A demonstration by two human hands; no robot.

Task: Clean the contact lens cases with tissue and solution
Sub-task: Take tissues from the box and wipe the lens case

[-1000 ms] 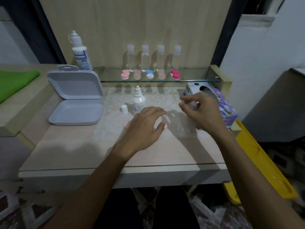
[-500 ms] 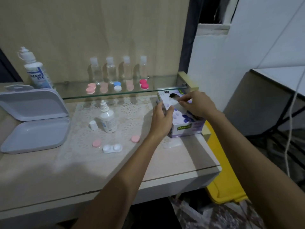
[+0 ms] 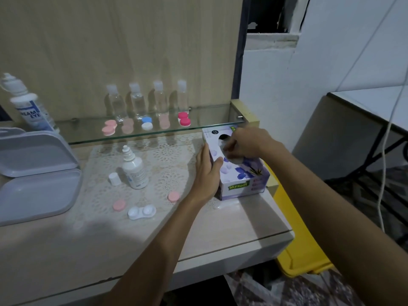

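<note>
A person's left hand (image 3: pixel 207 171) is bracing the side of a tissue box (image 3: pixel 239 173), fingers flat, while the right hand (image 3: pixel 245 144) is pinching a tissue (image 3: pixel 231 154) at the box's opening. On the surface (image 3: pixel 220 228), an opened white lens case (image 3: pixel 142 212) is lying with its two pink caps (image 3: pixel 119 205) off, beside the uncapped solution bottle (image 3: pixel 134 170). Wiping appears not yet begun.

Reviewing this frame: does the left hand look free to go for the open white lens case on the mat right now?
Probably not at once. The left hand is braced against the side of the tissue box while the right hand pulls a tissue. The path itself looks open: the lens case lies uncovered, nothing between.
</note>
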